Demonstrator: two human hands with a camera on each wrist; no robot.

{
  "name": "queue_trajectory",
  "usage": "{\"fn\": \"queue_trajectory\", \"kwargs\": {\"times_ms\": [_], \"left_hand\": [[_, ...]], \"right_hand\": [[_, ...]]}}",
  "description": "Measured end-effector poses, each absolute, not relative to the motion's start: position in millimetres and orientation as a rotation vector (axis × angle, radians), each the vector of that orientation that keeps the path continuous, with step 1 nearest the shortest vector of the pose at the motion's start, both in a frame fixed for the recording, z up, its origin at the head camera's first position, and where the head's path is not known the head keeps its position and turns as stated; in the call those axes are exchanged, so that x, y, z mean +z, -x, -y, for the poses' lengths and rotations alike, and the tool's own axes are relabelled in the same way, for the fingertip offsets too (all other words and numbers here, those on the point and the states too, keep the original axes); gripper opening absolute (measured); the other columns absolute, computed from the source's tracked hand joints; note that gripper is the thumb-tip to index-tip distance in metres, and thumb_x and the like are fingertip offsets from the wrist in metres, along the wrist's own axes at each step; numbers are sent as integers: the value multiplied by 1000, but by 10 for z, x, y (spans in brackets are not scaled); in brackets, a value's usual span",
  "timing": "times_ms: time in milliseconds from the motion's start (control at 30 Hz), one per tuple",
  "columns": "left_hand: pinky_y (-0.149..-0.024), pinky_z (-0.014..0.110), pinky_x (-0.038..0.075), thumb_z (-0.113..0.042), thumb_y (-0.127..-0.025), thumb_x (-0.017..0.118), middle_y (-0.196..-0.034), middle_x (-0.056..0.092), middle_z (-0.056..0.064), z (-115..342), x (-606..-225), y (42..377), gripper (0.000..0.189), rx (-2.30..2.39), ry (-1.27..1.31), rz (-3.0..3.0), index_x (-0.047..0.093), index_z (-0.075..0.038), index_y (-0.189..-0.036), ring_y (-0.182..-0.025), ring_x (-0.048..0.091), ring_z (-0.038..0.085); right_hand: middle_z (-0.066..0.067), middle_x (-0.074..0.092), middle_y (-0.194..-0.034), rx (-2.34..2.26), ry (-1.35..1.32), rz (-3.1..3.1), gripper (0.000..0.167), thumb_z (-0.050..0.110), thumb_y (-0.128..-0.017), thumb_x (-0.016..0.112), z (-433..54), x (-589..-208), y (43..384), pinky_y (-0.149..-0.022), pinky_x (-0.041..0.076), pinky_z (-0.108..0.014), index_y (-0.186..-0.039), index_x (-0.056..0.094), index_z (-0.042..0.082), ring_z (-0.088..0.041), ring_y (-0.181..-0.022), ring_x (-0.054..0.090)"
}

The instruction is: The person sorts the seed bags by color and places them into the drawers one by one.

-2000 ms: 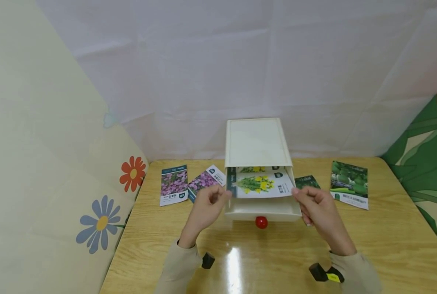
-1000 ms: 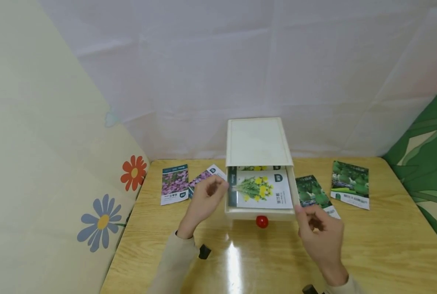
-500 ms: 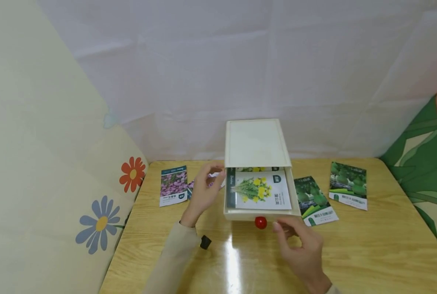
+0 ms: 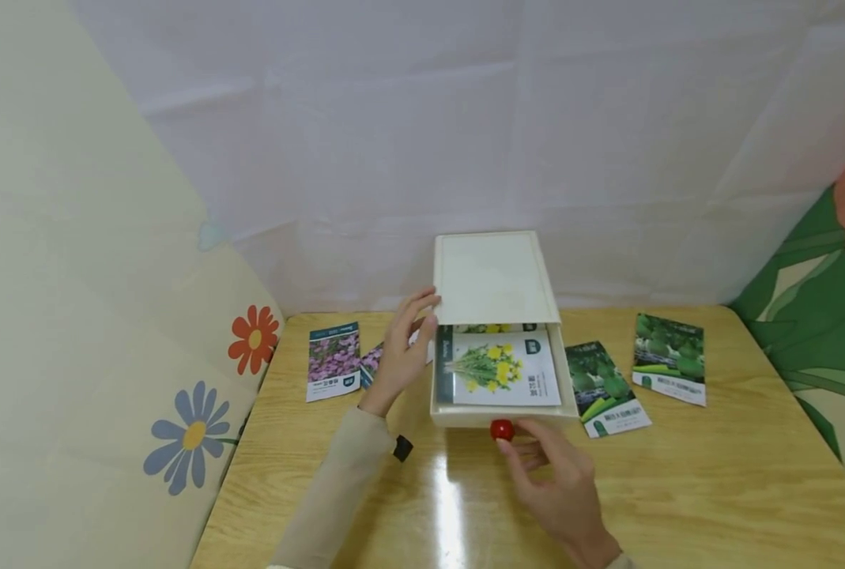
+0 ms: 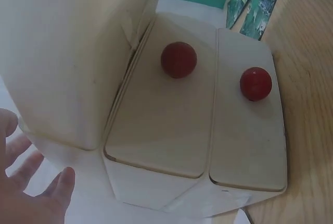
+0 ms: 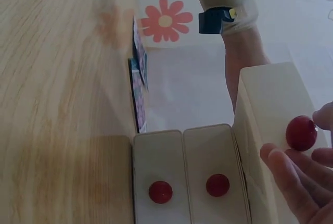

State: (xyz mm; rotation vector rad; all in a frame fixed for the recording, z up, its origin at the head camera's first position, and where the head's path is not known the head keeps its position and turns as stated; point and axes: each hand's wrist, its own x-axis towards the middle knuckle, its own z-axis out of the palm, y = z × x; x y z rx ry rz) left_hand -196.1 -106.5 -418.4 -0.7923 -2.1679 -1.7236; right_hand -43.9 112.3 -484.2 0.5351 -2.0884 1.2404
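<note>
A white cabinet (image 4: pixel 495 276) stands on the table, its top drawer (image 4: pixel 458 417) pulled out. Inside lies a seed packet (image 4: pixel 496 367) with yellow flowers, over another one mostly hidden. My right hand (image 4: pixel 553 486) has thumb and fingertips at that drawer's red knob (image 4: pixel 502 430), pinching it from the right. Spread fingers of my left hand (image 4: pixel 404 352) rest against the cabinet's left side. In the left wrist view two lower drawers, each with a red knob (image 5: pixel 178 60), are closed.
Two pink-flower seed packets (image 4: pixel 333 359) lie left of the cabinet, one partly behind my left hand. To the right lie two green packets, a nearer one (image 4: pixel 607 387) and a farther one (image 4: pixel 669 356). A white cloth (image 4: pixel 394 158) hangs behind the table.
The yellow-flower packet has gone from between both hands down into the drawer. My right hand has moved from the drawer's right side to the knob; my left has moved up the cabinet's side.
</note>
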Motion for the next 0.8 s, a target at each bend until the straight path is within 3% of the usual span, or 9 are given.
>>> {"fn": "queue_trajectory", "kwargs": {"times_ms": [367, 800], "left_hand": [[-113, 31, 44, 7, -102, 44, -143, 50, 29, 1062, -4319, 2069, 29, -1725, 894, 2054, 59, 12, -126, -136, 47, 41], [-113, 36, 45, 14, -98, 44, -133, 57, 33, 1010, -4473, 2190, 26, -1683, 912, 1884, 63, 13, -115, -130, 52, 46]], "right_hand": [[-11, 75, -96, 1384, -451, 2127, 43, -5, -74, 84, -1043, -4937, 463, -57, 56, -14, -112, 66, 4, -10, -67, 71], [-12, 75, -91, 1400, -462, 2033, 39, -11, -70, 82, -1017, -4922, 525, -57, 56, -14, -103, 67, 0, -9, -66, 70]]}}
